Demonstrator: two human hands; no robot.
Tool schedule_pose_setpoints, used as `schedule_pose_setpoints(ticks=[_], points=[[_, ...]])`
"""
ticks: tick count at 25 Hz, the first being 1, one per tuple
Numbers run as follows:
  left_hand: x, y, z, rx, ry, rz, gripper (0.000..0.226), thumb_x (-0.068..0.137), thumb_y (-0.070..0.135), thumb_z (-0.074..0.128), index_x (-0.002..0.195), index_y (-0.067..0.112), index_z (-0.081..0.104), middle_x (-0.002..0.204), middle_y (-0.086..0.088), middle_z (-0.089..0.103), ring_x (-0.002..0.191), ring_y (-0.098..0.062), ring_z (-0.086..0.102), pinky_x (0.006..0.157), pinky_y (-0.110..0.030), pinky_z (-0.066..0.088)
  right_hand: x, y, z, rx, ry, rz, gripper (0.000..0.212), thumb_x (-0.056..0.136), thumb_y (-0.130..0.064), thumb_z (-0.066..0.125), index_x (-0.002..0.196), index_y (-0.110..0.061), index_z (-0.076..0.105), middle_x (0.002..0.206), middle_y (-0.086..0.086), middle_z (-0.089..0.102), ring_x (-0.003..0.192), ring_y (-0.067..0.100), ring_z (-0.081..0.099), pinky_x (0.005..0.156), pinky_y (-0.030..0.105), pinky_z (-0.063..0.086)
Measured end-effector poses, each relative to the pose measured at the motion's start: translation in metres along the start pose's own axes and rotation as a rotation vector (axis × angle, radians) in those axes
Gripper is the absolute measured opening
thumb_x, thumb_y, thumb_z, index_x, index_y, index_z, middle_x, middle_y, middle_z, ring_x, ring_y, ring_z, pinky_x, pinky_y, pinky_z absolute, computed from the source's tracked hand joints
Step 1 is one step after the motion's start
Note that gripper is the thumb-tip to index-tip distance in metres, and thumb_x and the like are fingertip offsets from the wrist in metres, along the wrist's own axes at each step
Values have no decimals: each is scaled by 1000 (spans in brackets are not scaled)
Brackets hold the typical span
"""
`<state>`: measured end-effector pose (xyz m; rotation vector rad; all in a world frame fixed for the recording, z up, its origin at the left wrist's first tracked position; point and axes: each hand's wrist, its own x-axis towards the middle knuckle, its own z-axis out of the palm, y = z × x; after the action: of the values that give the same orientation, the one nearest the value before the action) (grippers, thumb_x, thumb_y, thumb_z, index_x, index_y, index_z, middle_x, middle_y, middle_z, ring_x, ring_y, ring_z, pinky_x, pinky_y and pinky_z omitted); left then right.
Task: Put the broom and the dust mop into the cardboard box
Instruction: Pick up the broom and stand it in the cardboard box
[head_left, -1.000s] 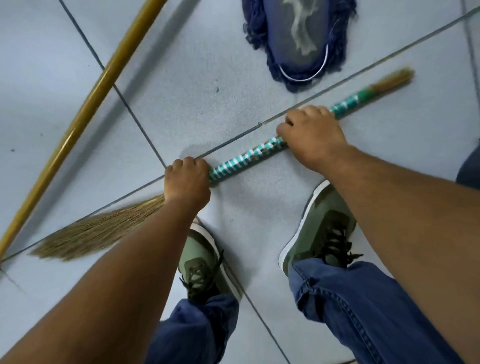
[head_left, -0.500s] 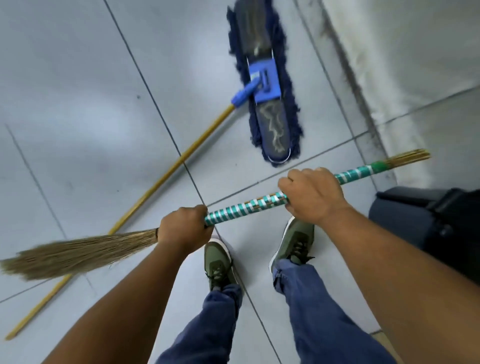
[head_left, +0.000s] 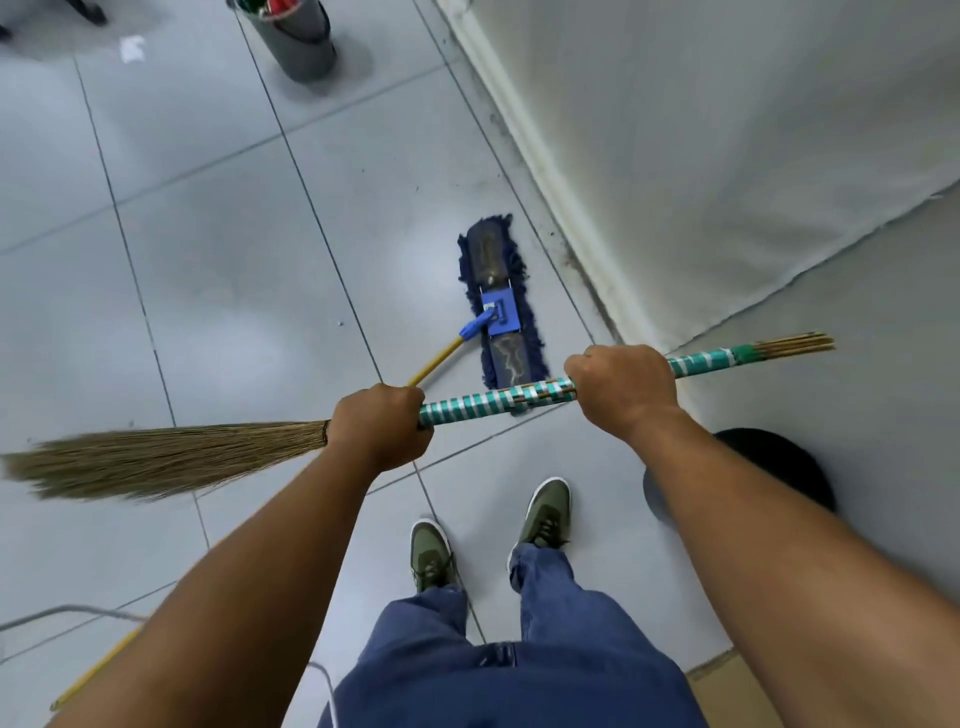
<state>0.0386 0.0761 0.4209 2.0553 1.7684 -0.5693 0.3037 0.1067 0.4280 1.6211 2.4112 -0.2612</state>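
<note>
I hold the broom (head_left: 493, 402) level at about waist height. Its handle is wrapped in teal and white bands and its straw brush points left. My left hand (head_left: 382, 426) grips it where the brush meets the handle. My right hand (head_left: 621, 392) grips farther right along the handle. The dust mop (head_left: 501, 312) lies on the floor ahead, its dark blue fringed head flat, a blue bracket on top, and its yellow pole running back to the lower left under my arm. A cardboard corner (head_left: 727, 680) shows at the bottom right, behind my right arm.
A white wall (head_left: 701, 130) runs along the right side. A dark round bin (head_left: 769, 473) stands by my right arm. A grey bucket (head_left: 301, 41) with items sits at the top. A thin grey cable (head_left: 67, 610) crosses the floor lower left. My two green shoes stand below.
The broom has come up off the floor in both hands. I have straightened up, so the mop, wall and bucket have come into view, farther away.
</note>
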Motion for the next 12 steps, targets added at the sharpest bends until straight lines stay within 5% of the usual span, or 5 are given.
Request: schedule_pose_setpoints(ticks=[5,12], points=[[-13,-4,-45,94,49,53,18,85,42,49,82,25,50,72,2,53,67,-21,55,59,-32,47,-27,-6,-34,1,47,79,9,84,-8,53,82,-13,61,78,8,66,56,30,46,51,33,33],[-24,12,-132,279,228,292,14,82,38,46,82,25,53,69,3,50,67,-23,55,60,-31,44,-100,-31,-77,77,163,441,9,87,-14,51,89,-15,60,81,5,65,58,28,48,53,32,38]])
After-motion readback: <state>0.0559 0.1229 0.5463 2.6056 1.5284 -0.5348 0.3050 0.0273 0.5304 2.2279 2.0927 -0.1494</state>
